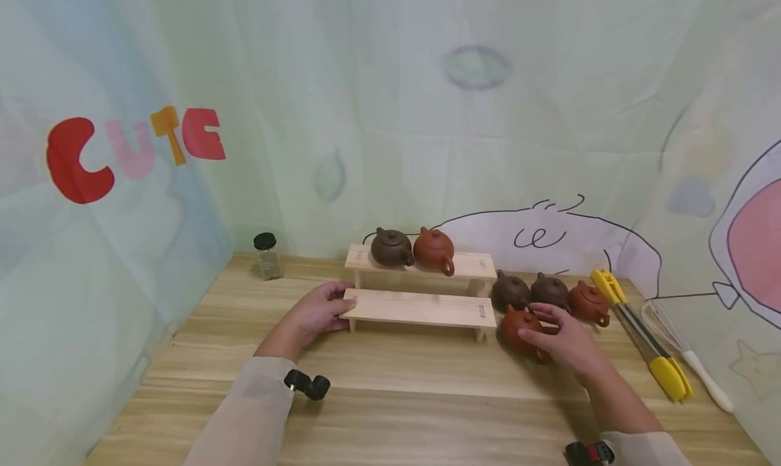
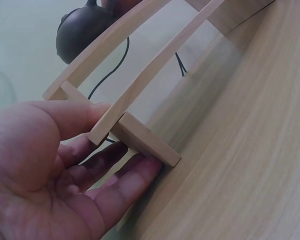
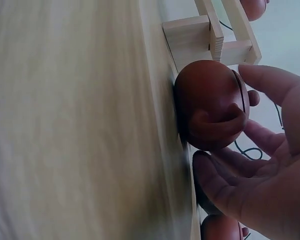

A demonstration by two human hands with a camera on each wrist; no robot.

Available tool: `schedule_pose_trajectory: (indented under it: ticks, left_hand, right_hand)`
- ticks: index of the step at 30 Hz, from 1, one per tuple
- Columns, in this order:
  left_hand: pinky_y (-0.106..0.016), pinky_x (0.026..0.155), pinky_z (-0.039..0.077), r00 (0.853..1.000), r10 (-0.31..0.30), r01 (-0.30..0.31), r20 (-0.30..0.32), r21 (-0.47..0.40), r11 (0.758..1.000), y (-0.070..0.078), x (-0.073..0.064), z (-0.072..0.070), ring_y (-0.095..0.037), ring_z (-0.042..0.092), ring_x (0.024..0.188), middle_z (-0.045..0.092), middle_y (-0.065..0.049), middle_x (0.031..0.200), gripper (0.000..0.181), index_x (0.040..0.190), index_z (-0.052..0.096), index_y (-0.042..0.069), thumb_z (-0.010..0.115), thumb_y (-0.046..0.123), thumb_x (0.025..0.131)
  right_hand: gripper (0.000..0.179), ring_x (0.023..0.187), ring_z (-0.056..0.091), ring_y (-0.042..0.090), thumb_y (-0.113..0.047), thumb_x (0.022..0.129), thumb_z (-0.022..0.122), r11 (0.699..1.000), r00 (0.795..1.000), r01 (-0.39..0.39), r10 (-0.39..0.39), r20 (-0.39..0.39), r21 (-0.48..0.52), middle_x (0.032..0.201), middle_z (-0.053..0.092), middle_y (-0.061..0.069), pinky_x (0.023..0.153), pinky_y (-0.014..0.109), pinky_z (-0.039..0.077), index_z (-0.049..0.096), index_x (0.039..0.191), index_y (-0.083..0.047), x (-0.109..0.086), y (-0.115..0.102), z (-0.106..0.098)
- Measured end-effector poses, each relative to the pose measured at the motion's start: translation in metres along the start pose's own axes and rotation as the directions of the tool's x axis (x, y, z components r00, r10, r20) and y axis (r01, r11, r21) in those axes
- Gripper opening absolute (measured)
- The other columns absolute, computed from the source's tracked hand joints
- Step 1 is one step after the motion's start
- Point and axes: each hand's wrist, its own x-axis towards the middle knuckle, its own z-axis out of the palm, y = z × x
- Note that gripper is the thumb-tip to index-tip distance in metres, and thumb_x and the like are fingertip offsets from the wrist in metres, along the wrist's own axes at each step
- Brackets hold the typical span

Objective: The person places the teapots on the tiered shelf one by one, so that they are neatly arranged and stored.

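My left hand (image 1: 318, 310) holds the left end of the lower wooden stand (image 1: 421, 308). In the left wrist view its thumb lies by the board's end, with fingers against the stand's leg (image 2: 145, 137). My right hand (image 1: 564, 337) grips a reddish-brown teapot (image 1: 518, 327) on the table, just right of that stand. The right wrist view shows thumb and fingers on opposite sides of this teapot (image 3: 207, 92), its handle toward the camera. On the raised rear stand (image 1: 470, 264) sit a dark brown teapot (image 1: 390, 249) and a reddish one (image 1: 433, 249).
Behind my right hand stand two dark teapots (image 1: 510, 291) (image 1: 549, 291) and a reddish teapot (image 1: 588, 302). Yellow-tipped tongs (image 1: 641, 334) and a whisk (image 1: 689, 357) lie at the right. A black-lidded jar (image 1: 268, 257) stands back left, near the curtain (image 1: 293, 147).
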Motion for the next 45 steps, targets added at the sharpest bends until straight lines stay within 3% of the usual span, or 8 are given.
schedule_pose_trajectory:
  ticks: [5,9,19,26,33,40,45]
  left_hand:
    - [-0.056,0.11,0.057,1.0,0.01,-0.01,0.005,0.001,1.0,0.001,0.002,-0.001,-0.038,0.06,0.136,0.042,-0.025,0.163,0.056,0.16,0.04,-0.001,0.06,0.013,0.109]
    - [-0.056,0.11,0.057,1.0,0.009,-0.009,0.005,0.011,1.0,0.001,0.003,-0.001,-0.038,0.06,0.136,0.042,-0.026,0.163,0.057,0.16,0.039,-0.001,0.061,0.013,0.109]
    - [-0.056,0.11,0.057,1.0,0.004,-0.004,0.004,0.007,1.0,-0.003,0.003,-0.001,-0.039,0.06,0.137,0.039,-0.026,0.164,0.058,0.16,0.039,-0.001,0.061,0.013,0.109]
    - [-0.056,0.11,0.057,1.0,0.006,-0.006,0.004,0.007,1.0,-0.004,0.003,-0.001,-0.037,0.061,0.135,0.041,-0.026,0.163,0.057,0.16,0.039,-0.002,0.061,0.013,0.109]
    - [-0.056,0.11,0.057,1.0,0.006,-0.006,0.005,-0.001,1.0,-0.005,0.003,-0.002,-0.036,0.061,0.134,0.042,-0.026,0.162,0.057,0.16,0.039,-0.002,0.06,0.013,0.109]
    - [-0.056,0.11,0.057,1.0,0.008,-0.009,0.013,0.004,1.0,-0.004,0.002,0.0,-0.036,0.061,0.134,0.041,-0.026,0.163,0.058,0.161,0.038,-0.002,0.06,0.013,0.109]
    - [-0.055,0.11,0.057,1.0,0.007,-0.007,0.003,-0.002,1.0,-0.004,0.002,0.0,-0.036,0.061,0.134,0.041,-0.025,0.163,0.057,0.16,0.038,-0.001,0.06,0.013,0.109]
  right_hand:
    - [0.089,0.137,0.056,0.048,-0.049,0.09,0.085,0.996,1.0,0.001,-0.001,-0.001,-0.093,0.159,0.048,0.029,0.102,0.05,0.06,0.045,0.158,-0.008,0.0,0.001,0.0]
    - [0.09,0.133,0.057,0.045,-0.05,0.088,0.087,0.992,1.0,0.009,-0.008,0.011,-0.122,0.157,0.05,0.029,0.101,0.05,0.057,0.046,0.157,-0.008,0.0,0.001,0.0]
    - [0.09,0.134,0.058,0.044,-0.051,0.089,0.086,0.99,1.0,0.019,-0.018,0.009,-0.14,0.156,0.051,0.029,0.102,0.05,0.055,0.046,0.157,-0.008,-0.002,0.002,0.001]
    - [0.088,0.132,0.06,0.044,-0.049,0.089,0.086,0.992,1.0,0.026,-0.025,0.011,-0.124,0.155,0.053,0.029,0.095,0.043,0.06,0.048,0.156,-0.008,-0.002,0.003,0.001]
    - [0.085,0.133,0.061,0.045,-0.048,0.089,0.087,0.992,0.998,0.056,-0.059,-0.023,-0.113,0.155,0.055,0.027,0.099,0.049,0.061,0.051,0.155,-0.009,-0.006,-0.008,-0.003]
    - [0.087,0.136,0.059,0.042,-0.044,0.089,0.088,0.996,0.991,0.088,-0.086,-0.106,0.015,0.153,0.058,0.025,0.087,0.029,0.061,0.048,0.159,-0.012,-0.018,-0.036,-0.002]
    - [0.086,0.137,0.058,0.037,-0.046,0.091,0.086,0.99,0.985,0.114,-0.103,-0.136,0.076,0.155,0.058,0.019,0.087,0.02,0.056,0.046,0.161,-0.017,-0.018,-0.059,0.003]
